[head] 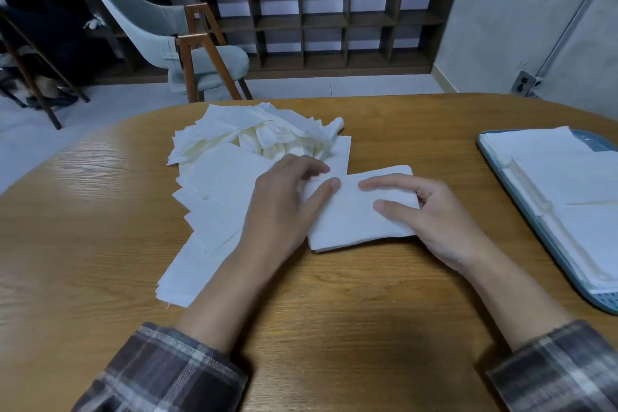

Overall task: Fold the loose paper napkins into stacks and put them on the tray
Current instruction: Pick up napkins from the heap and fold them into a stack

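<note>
A folded white napkin stack (347,221) lies on the wooden table (334,311) in front of me. My left hand (284,207) rests on its left edge, thumb laid flat on top and fingers loosely curved over the far corner. My right hand (431,214) lies on its right side, with the thumb and a finger stretched flat across the paper. A heap of loose white napkins (234,157) spreads out to the left and behind. At the right edge sits a blue-grey tray (521,211) holding folded napkin stacks (575,197).
A grey chair with wooden legs (187,53) stands beyond the table's far edge. Behind it a dark cubby shelf (334,20) runs along the wall. A wall socket (525,84) sits low at the right.
</note>
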